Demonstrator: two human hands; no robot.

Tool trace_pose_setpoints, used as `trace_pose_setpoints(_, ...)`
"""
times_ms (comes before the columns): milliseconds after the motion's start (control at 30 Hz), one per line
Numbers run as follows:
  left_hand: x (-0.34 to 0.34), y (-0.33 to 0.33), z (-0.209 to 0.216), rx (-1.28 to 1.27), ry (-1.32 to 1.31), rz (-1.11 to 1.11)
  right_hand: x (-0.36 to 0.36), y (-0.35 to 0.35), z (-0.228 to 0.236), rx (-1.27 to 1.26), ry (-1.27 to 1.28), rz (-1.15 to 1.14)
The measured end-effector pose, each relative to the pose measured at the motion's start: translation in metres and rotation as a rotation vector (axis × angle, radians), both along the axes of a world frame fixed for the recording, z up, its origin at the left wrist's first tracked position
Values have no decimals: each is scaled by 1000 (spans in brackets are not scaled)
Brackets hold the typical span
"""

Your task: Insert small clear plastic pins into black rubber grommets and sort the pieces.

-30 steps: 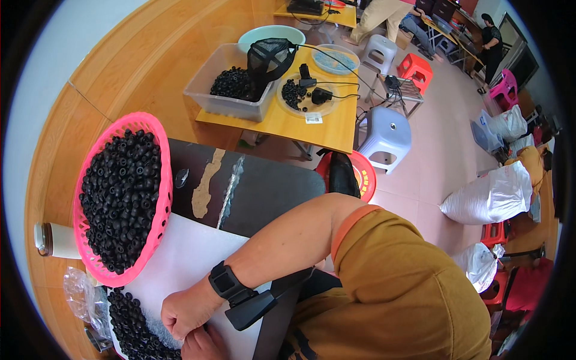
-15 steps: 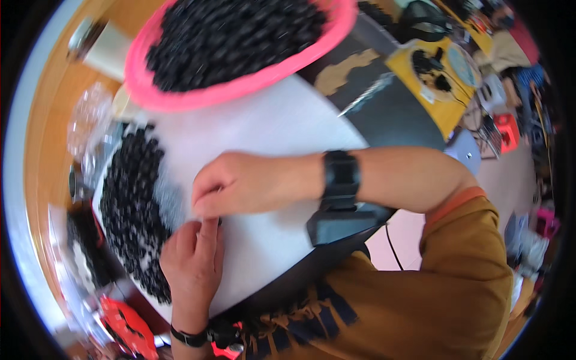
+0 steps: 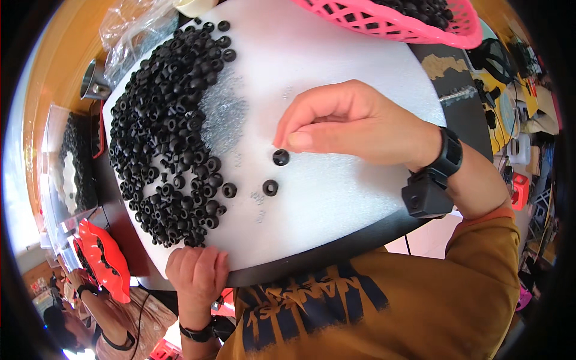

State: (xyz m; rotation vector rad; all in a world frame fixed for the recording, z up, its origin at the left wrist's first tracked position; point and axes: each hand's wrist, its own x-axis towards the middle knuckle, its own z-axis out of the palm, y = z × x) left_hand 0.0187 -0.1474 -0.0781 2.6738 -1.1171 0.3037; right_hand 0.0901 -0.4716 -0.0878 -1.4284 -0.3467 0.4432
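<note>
On the white sheet (image 3: 336, 198) lies a wide heap of small black ring-shaped pieces (image 3: 162, 114), rounded and holed. Against its right side is a patch of tiny clear bits (image 3: 223, 114). My right hand (image 3: 354, 123) hovers over the middle of the sheet, thumb and forefinger pinched together; anything between them is too small to make out. Just below its fingertips is a single black piece (image 3: 281, 157), with another loose black ring (image 3: 270, 188) nearer me. My left hand (image 3: 197, 273) is curled at the sheet's near edge, below the heap, and hides whatever is inside it.
A pink lattice basket (image 3: 384, 24) with more black pieces stands at the far right. Beyond the heap are a clear plastic bag (image 3: 129, 33) and a metal cup (image 3: 95, 81). At lower left are a red scalloped tray (image 3: 111, 258) and another person (image 3: 108, 318).
My hands were together beside the heap and are now apart, the right one out over the sheet, the left at the near edge. The whole view has shifted, with the basket now farther right.
</note>
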Motion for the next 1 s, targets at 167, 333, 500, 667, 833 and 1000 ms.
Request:
trace_pose_setpoints(167,1,-4,-8,-31,-20,50,-1,0,3,8,31,24)
trace_pose_setpoints(333,3,-6,-11,-59,9,87,0,-2,1,37,28,22)
trace_pose_setpoints(500,6,-6,-13,-67,2,85,0,-2,1,21,14,27)
trace_pose_setpoints(667,7,-7,-13,-60,2,86,0,-3,1,6,-7,27)
trace_pose_setpoints(833,6,-7,-15,-56,1,99,0,-2,0,0,0,36)
trace_pose_setpoints(1000,7,-8,-14,-67,0,96,1,-2,-1,24,8,33)
